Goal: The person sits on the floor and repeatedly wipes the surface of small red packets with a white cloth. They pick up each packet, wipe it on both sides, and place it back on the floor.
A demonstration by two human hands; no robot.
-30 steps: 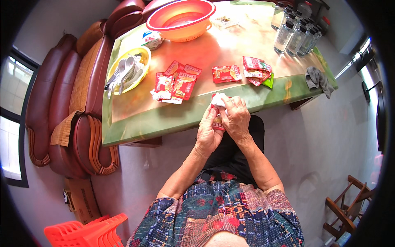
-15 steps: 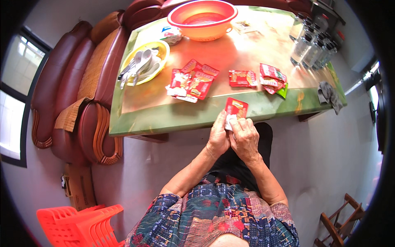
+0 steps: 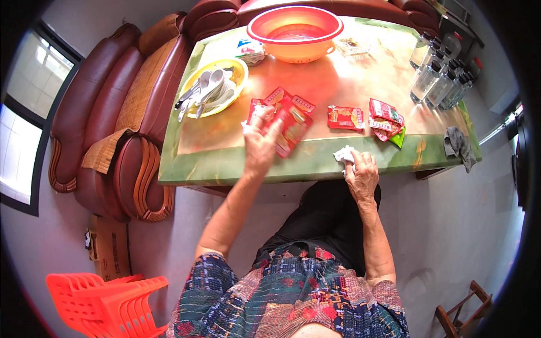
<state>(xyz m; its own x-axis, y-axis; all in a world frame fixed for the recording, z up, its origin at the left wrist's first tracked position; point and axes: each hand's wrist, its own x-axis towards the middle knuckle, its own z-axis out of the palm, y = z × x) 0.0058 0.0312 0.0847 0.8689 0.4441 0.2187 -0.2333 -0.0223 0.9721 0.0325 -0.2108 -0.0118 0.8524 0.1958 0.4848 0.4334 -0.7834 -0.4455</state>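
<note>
My left hand (image 3: 260, 147) is over the pile of red packets (image 3: 279, 97) at the table's near left. Blurred by motion, it grips a flat red packet (image 3: 293, 133), thumb across its face; part of the pile is hidden under the fingers. A crumpled white tissue (image 3: 344, 154) is pinched in my right hand (image 3: 363, 176) at the near green edge of the table. Beyond that hand lie a single red packet (image 3: 345, 118) and a small stack of red packets (image 3: 385, 116) with a green one (image 3: 398, 138) beneath.
A yellow bowl of spoons (image 3: 239, 84) stands at the left, near a large orange-red basin (image 3: 296, 52). Several clear bottles with dark caps (image 3: 439, 84) cluster at the right; a grey cloth (image 3: 459, 147) hangs over that corner. Red plastic chairs (image 3: 107, 304) are at lower left.
My hands have parted. The left carried the red packet from in front of me to the pile on the left; the right moved slightly right and forward with the white tissue.
</note>
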